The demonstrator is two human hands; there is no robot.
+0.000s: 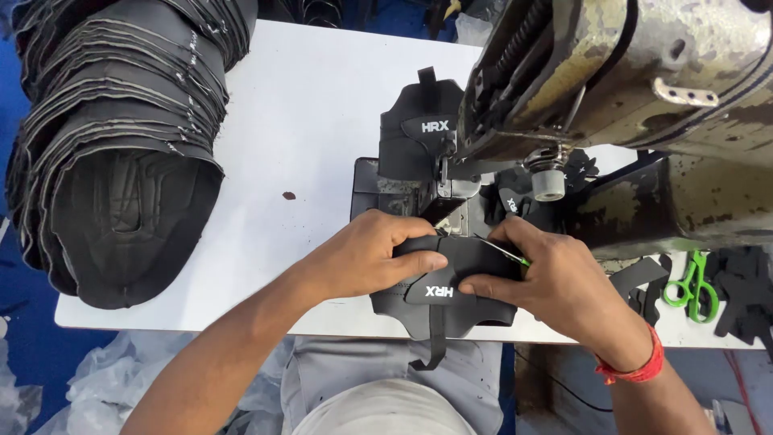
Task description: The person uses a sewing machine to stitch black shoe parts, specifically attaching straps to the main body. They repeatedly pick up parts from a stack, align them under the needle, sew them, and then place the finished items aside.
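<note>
white table [306, 121]: left hand [362, 254], right hand [555, 278] fingers closed, pinching black shoe upper [451, 294]; right also holds green snips [515, 258].

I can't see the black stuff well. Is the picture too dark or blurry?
Head view: sharp, no blur. The white table is bright and slightly washed out. The black shoe piece under the left hand and right hand loses detail, as does the stack of black pieces.

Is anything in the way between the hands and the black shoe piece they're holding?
No. The left hand and right hand both grip the black shoe piece directly, with nothing between. The right hand also holds a small green-handled snipper against it, in front of the sewing machine.
</note>
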